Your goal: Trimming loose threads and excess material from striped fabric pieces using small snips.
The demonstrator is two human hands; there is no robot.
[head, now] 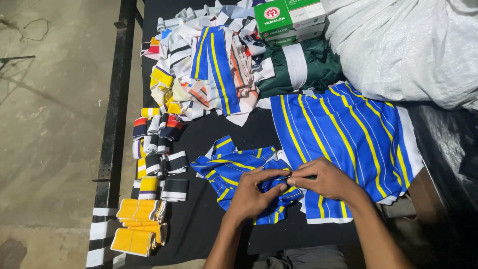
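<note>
My left hand [253, 195] and my right hand [325, 179] meet over a small blue piece of cloth with yellow and white stripes [234, 172]. Both pinch its edge where fingertips touch, near a thin dark object I cannot make out. The piece lies crumpled on a black table [199, 224]. Just to the right lies a larger flat stack of the same blue striped fabric [343, 132], under my right wrist.
A heap of mixed striped cloth strips [209, 65] fills the table's far side. Folded striped and yellow bands [149, 199] line the left edge. Green fabric [298, 67], a green and white box [289, 17] and a white sack [408, 45] sit at the back right. Concrete floor lies left.
</note>
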